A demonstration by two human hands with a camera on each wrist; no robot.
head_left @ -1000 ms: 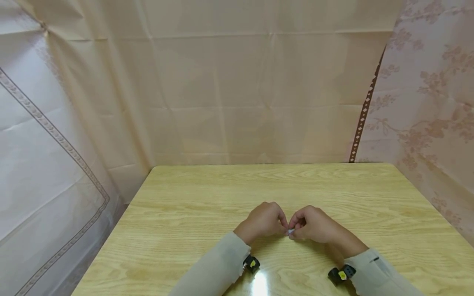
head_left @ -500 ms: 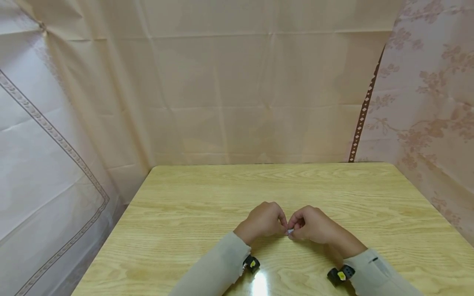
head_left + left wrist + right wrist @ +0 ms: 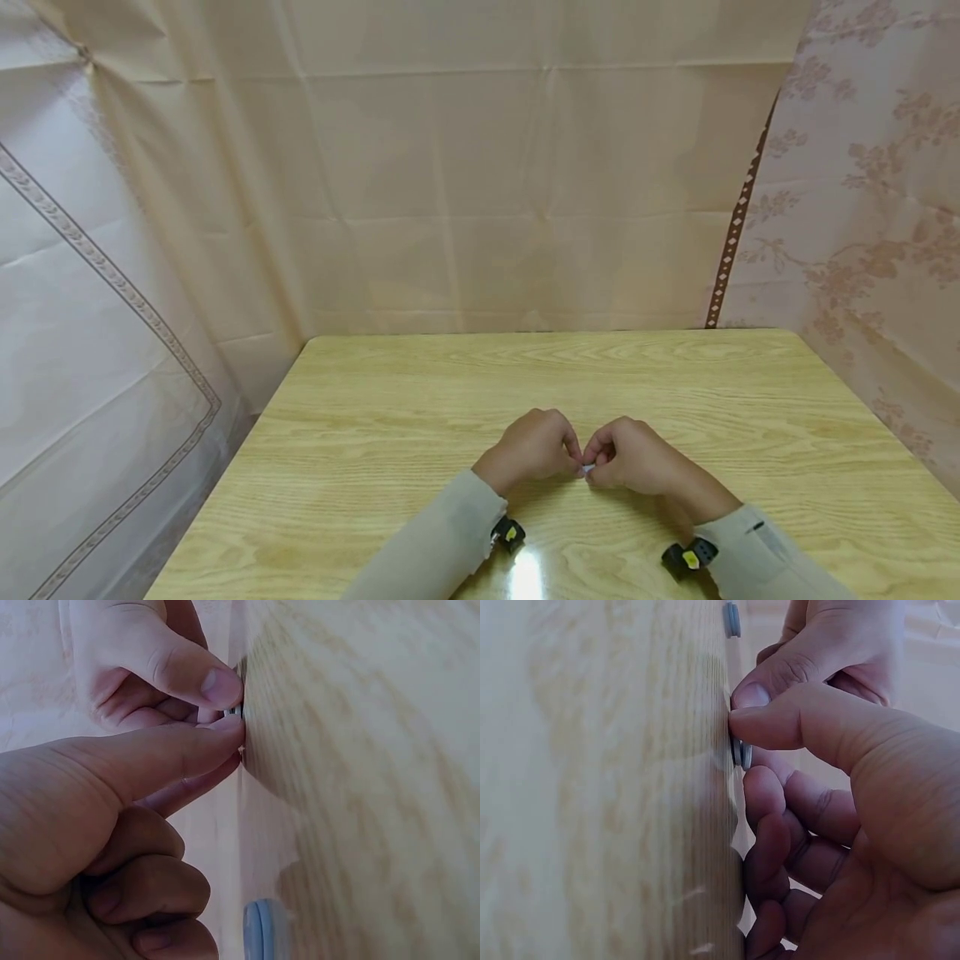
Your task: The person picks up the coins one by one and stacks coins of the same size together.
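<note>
On the light wood-grain table (image 3: 420, 400), the left hand (image 3: 531, 446) and right hand (image 3: 636, 457) meet fingertip to fingertip, both pinching a small flat grey metal disc (image 3: 741, 754) between thumb and forefinger, just above the tabletop near its front middle; other fingers curl inward

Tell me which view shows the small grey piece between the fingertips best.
Right wrist: the small grey piece shows edge-on under the right hand thumb. Left wrist gives a sliver; head view only a pale speck.
</note>
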